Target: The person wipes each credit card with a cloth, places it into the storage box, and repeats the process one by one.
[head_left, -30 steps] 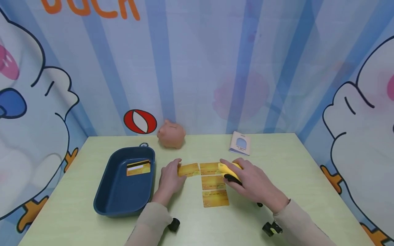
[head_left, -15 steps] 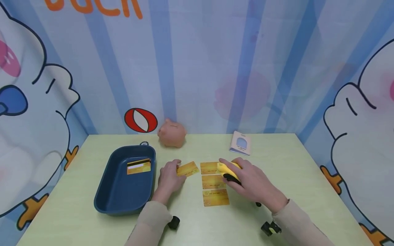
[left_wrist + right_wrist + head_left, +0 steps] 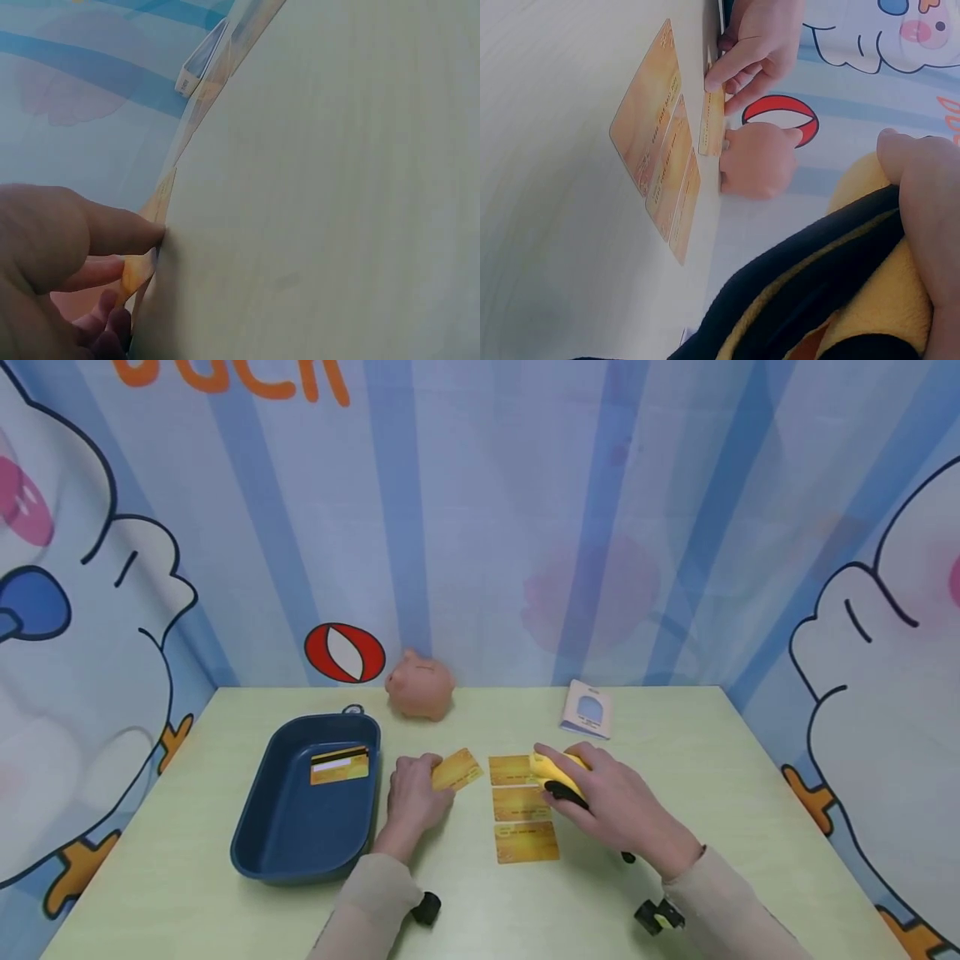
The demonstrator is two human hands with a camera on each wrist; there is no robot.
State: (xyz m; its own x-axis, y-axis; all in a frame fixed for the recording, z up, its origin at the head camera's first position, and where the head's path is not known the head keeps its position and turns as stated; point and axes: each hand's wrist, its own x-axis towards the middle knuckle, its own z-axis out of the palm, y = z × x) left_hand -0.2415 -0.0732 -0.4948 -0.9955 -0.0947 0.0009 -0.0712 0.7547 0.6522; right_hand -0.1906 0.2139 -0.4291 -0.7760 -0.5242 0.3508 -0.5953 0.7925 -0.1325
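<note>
Gold card (image 3: pixel 459 769), just left of centre frame, sticks out rightward from the left hand (image 3: pixel 415 795), long axis slanting to upper right. Left hand's nearer: thumb and fingers nearly closed, pinching the left end. Can't tell from here whether card touches table (image 3: pixel 480 910). Right hand (image 3: pixel 618 797), right of centre, fingers curled round a yellow-and-black soft thing (image 3: pixel 553 769). Bare strip between gold card and column of three cards (image 3: pixel 517 806); more room lower centre. Blue tray (image 3: pixel 300 827), left, edge just beside left hand.
</note>
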